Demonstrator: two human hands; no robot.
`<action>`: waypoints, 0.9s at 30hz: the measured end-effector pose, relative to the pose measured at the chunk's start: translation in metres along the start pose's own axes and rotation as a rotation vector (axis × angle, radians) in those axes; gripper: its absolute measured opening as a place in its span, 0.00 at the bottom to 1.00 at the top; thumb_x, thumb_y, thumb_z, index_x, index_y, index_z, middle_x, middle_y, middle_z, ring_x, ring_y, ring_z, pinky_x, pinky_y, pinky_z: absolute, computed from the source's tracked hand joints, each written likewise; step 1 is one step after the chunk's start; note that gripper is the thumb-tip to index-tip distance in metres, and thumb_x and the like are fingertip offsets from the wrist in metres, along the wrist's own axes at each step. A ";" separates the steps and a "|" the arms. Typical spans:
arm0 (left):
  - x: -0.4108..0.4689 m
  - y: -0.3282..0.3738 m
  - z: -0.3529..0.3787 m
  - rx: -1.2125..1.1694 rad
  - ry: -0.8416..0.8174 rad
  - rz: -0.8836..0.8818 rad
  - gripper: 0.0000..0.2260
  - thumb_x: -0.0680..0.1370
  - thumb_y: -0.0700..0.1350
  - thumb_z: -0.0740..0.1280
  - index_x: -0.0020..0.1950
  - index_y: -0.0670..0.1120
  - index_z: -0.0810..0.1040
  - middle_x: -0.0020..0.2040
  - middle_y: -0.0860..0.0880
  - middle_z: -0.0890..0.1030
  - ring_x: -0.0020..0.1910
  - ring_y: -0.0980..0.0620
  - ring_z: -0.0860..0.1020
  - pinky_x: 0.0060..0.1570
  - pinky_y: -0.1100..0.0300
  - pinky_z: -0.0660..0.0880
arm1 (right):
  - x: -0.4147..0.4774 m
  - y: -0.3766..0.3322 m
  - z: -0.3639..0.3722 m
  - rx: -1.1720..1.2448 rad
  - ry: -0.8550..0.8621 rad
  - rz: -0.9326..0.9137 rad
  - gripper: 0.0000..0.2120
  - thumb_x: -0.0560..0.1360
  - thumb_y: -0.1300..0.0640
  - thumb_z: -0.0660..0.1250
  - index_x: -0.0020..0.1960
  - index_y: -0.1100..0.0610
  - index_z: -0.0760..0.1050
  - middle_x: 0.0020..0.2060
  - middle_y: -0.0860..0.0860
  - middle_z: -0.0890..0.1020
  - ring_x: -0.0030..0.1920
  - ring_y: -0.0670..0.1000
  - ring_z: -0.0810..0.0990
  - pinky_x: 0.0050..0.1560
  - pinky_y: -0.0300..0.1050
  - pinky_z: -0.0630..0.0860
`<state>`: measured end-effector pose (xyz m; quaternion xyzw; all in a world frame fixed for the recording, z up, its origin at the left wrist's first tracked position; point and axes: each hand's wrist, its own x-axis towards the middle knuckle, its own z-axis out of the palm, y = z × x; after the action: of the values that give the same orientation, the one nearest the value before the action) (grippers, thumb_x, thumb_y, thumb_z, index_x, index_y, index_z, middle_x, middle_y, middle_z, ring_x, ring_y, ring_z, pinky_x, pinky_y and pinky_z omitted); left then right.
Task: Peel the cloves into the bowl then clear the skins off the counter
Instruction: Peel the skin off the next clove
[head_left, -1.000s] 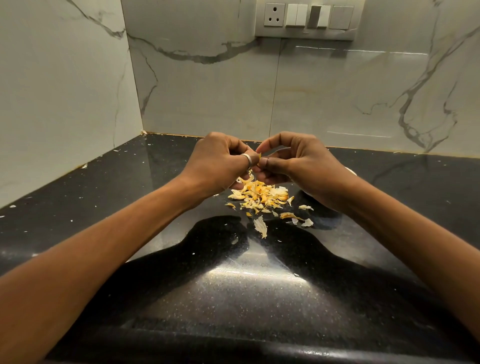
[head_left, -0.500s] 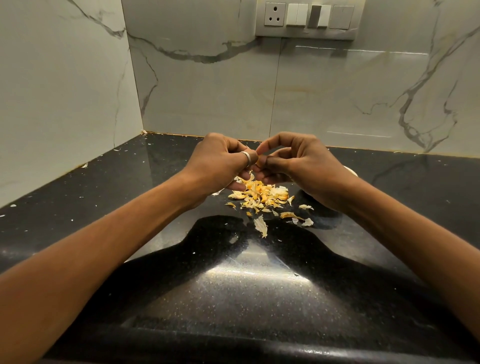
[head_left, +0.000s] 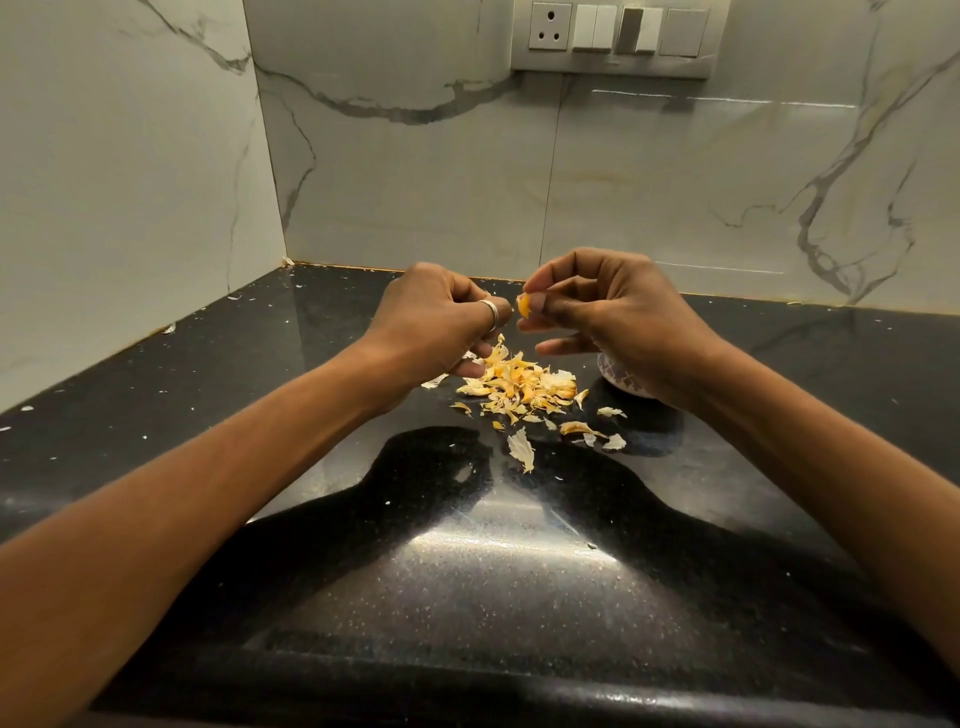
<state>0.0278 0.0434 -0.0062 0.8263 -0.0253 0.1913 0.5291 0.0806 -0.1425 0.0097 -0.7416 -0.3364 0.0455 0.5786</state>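
A heap of yellowish garlic skins (head_left: 519, 383) lies on the black counter (head_left: 493, 561) below my hands. My right hand (head_left: 608, 322) pinches a small yellow-orange garlic clove (head_left: 523, 306) between thumb and forefinger, just above the heap. My left hand (head_left: 441, 325), with a ring on one finger, is curled beside it, a small gap away; what its fingers hold is hidden. A small white patterned bowl (head_left: 621, 378) stands behind my right wrist, mostly covered by it.
Loose skins (head_left: 521, 448) lie scattered toward me from the heap, and tiny flakes dot the counter's left side. Marble walls close the back and left. A socket and switch panel (head_left: 615, 36) is on the back wall.
My hands were pressed together over the heap; now they have parted a little, and the clove shows at my right fingertips.
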 end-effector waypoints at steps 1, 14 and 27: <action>0.000 0.000 0.000 0.008 -0.001 0.001 0.06 0.79 0.42 0.70 0.44 0.42 0.81 0.39 0.43 0.81 0.35 0.52 0.81 0.36 0.54 0.83 | 0.000 0.000 -0.001 0.000 0.015 -0.006 0.06 0.78 0.66 0.67 0.54 0.59 0.78 0.51 0.58 0.85 0.52 0.52 0.86 0.45 0.45 0.84; 0.001 -0.001 0.002 0.142 0.028 0.116 0.05 0.77 0.46 0.74 0.46 0.45 0.84 0.38 0.47 0.83 0.34 0.53 0.83 0.32 0.58 0.81 | 0.003 -0.002 -0.010 -0.112 0.049 -0.001 0.06 0.77 0.65 0.70 0.53 0.60 0.81 0.49 0.54 0.86 0.50 0.50 0.84 0.47 0.42 0.83; -0.002 0.006 0.000 -0.142 -0.070 -0.027 0.13 0.76 0.38 0.73 0.60 0.42 0.79 0.46 0.44 0.84 0.40 0.52 0.85 0.35 0.57 0.82 | 0.001 -0.002 -0.003 -0.170 -0.003 -0.012 0.07 0.76 0.64 0.70 0.47 0.53 0.82 0.46 0.48 0.85 0.46 0.42 0.82 0.40 0.36 0.79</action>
<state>0.0248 0.0400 -0.0017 0.7933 -0.0461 0.1531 0.5875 0.0820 -0.1439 0.0129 -0.7861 -0.3443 0.0146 0.5131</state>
